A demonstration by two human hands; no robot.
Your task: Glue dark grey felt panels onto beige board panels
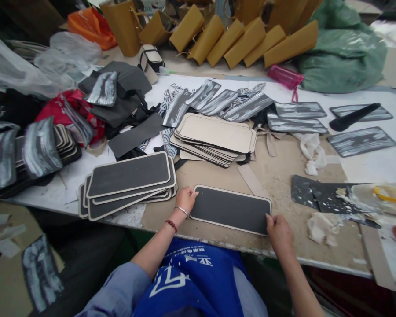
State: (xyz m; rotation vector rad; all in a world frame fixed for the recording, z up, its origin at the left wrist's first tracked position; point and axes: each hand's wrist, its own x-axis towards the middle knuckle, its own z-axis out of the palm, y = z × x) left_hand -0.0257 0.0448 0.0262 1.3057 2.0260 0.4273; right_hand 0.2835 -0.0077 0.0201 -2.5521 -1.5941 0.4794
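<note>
A dark grey rectangular panel point(231, 209) with rounded corners and a pale border lies near the table's front edge. My left hand point(186, 200) pinches its left end, thumb on top. At the panel's right end, my right hand point(280, 231) grips the edge between thumb and fingers. Left of it is a stack of similar grey panels point(128, 175), loosely fanned. Behind is a pile of cream-coloured panels point(218, 132), pale faces up.
Grey pieces streaked white point(247, 108) lie across the back, with a black tool point(354, 117) at right. Crumpled tissue point(322, 228) and a spattered dark sheet point(333, 196) sit right of my hands. Mustard-coloured bags point(229, 42) and a green sack point(343, 53) line the far side.
</note>
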